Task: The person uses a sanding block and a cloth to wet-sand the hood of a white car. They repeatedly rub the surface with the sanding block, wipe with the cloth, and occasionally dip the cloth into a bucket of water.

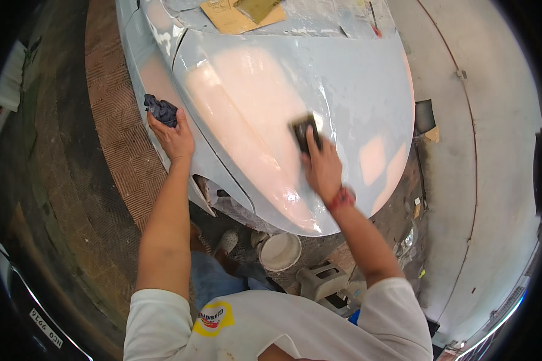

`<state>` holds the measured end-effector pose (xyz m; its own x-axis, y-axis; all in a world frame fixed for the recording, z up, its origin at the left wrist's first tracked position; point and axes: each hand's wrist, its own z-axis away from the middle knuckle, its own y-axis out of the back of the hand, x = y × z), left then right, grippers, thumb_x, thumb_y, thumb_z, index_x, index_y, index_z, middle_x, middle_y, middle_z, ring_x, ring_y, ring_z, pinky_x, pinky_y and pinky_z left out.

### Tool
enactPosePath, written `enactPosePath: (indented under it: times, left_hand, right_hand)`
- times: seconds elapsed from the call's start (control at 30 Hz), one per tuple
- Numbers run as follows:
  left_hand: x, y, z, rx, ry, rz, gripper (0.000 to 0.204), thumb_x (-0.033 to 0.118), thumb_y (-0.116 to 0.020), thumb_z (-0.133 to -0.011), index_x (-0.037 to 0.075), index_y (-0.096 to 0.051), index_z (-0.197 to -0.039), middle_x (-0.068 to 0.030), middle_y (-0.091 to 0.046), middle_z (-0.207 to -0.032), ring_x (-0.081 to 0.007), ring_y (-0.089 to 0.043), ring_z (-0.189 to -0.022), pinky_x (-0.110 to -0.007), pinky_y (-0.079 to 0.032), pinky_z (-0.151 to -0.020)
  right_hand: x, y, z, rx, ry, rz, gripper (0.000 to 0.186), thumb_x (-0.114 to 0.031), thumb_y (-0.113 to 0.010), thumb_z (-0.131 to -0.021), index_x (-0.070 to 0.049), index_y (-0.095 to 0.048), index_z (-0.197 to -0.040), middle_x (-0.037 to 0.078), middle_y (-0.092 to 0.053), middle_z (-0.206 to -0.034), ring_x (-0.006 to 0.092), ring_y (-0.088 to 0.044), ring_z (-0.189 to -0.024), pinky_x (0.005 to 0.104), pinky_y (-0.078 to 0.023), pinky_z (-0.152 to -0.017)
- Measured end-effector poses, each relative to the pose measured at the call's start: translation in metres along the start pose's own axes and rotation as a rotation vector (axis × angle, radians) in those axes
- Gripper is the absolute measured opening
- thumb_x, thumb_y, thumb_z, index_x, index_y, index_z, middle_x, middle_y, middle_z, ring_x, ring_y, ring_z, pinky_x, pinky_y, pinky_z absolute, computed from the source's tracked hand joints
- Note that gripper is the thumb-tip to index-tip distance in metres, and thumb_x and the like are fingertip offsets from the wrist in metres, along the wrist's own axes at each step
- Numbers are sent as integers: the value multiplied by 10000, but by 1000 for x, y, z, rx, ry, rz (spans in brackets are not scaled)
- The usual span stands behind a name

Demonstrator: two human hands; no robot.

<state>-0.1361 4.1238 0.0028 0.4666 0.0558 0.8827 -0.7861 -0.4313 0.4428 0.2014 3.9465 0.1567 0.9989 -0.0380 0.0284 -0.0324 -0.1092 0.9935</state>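
Observation:
A car hood [349, 78], grey with pale pink patches and wet shine, spreads in front of me. My right hand [323, 163] presses a dark sanding block [306, 133] flat on the hood, near the edge of the large pink patch; block and fingers are slightly blurred. On the left, my left hand [176, 137] grips a crumpled dark cloth [161, 111] against the grey fender [208, 147]. A red band circles my right wrist.
Brown sandpaper sheets [235, 17] lie at the hood's far end, by the covered windshield. Below the car's front stand a white bucket [279, 251] and a grey plastic stool [325, 283]. A pale wall [494, 120] runs along the right. Patterned brown matting [111, 114] covers floor at left.

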Motion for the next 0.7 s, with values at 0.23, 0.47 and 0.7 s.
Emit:
enactPosePath:
  times: [0.23, 0.47, 0.7]
  left_hand:
    - [6, -4, 5, 1, -25, -11, 1021, 565, -607, -1121, -72, -82, -1723, -375, -246, -1707, -555, -305, -1606, -612, -327, -1317]
    - [-6, 5, -2, 3, 34, -25, 1015, 570, -608, -1120, -62, -92, -1722, -373, -246, -1711, -561, -296, -1611, -608, -311, -1327]
    - [2, -2, 3, 26, -48, 9, 1020, 572, -622, -1111, -45, -94, -1728, -364, -253, -1712, -557, -307, -1608, -627, -329, -1308]
  right_hand:
    - [10, 13, -56, 31, -38, 11, 789, -158, -783, -969, -159, -495, -1704, 199, -647, -1449, 423, -654, -1248, 514, -622, -968]
    - [-21, 2, -49, 62, 55, -37, 789, -191, -801, -976, -163, -484, -1697, 202, -614, -1534, 410, -664, -1235, 516, -619, -948]
    - [-26, 10, -50, 66, 97, -12, 772, -190, -811, -963, -168, -521, -1678, 183, -624, -1507, 402, -660, -1252, 497, -631, -934]
